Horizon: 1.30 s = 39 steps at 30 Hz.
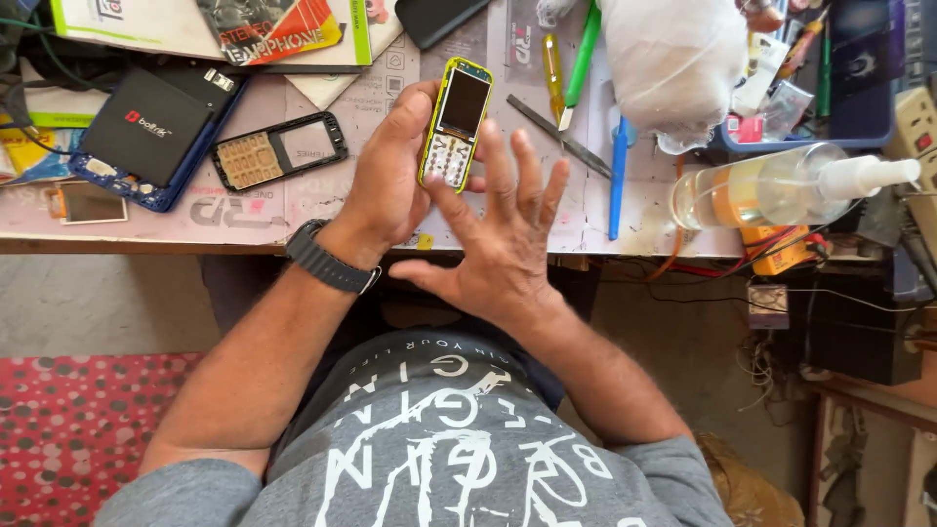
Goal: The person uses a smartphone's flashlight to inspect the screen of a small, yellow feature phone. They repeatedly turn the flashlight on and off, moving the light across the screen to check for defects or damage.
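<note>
My left hand (pixel 388 181) grips a small yellow keypad phone (pixel 455 122) upright above the workbench edge, its dark screen facing me. A dark watch sits on that wrist. My right hand (pixel 498 229) is spread with fingers apart, its index fingertip touching the phone's lower keypad; it holds nothing. Left of the phone lies a black phone front frame with a tan keypad (pixel 280 149). Further left a black battery (pixel 146 124) rests on a blue phone body.
A yellow-handled screwdriver (pixel 552 68), green tool (pixel 583 54), metal tweezers (pixel 558 135) and blue pen (pixel 617 181) lie right of the phone. A white cloth bundle (pixel 673 59) and clear spray bottle (pixel 781 185) are at the right. Papers and boxes line the back. Cables hang below.
</note>
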{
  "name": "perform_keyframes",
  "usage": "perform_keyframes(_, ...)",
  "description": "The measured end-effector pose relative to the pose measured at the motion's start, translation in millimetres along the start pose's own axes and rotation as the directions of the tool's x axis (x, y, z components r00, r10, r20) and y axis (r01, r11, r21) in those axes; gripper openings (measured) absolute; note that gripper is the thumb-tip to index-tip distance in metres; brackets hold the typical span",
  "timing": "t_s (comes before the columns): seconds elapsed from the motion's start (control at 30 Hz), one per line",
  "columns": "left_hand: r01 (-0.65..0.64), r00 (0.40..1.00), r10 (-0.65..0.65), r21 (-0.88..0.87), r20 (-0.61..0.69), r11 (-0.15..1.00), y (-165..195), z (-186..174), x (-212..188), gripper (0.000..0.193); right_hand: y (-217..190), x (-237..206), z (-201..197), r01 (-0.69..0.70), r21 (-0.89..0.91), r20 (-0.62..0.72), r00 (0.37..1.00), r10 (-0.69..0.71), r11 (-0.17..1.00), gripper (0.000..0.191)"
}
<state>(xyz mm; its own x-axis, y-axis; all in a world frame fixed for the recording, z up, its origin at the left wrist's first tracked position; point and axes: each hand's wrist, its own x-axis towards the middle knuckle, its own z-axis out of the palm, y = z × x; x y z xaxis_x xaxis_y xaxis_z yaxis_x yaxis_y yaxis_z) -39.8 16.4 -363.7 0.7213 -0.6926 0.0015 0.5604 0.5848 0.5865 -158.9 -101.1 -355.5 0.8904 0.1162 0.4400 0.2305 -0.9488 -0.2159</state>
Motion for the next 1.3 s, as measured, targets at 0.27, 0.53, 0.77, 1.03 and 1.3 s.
perform_keyframes(0.27,0.006,0.997,-0.009,-0.047,-0.076,0.999,0,0,-1,0.046,1,9,-11,-0.056,0.086,-0.011,0.998,0.057,0.995,0.102)
perform_keyframes(0.53,0.048,0.991,-0.046,0.017,-0.123,0.999,1,-1,-4,0.039,33,21,-36,-0.114,0.009,-0.513,0.852,0.102,0.993,0.13)
perform_keyframes(0.77,0.096,0.991,-0.085,0.104,-0.105,0.99,5,2,-3,0.026,87,-5,-60,-0.198,0.059,-0.769,0.616,0.171,0.978,0.116)
perform_keyframes(1.03,0.101,0.989,-0.086,0.13,-0.118,0.986,-3,-11,-3,0.024,69,-18,-34,-0.111,0.19,-0.62,0.757,0.207,0.975,0.11)
perform_keyframes(1.3,0.113,0.985,-0.093,0.14,-0.144,0.984,-3,-5,-2,0.028,65,-20,-34,-0.119,0.176,-0.593,0.78,0.201,0.977,0.106)
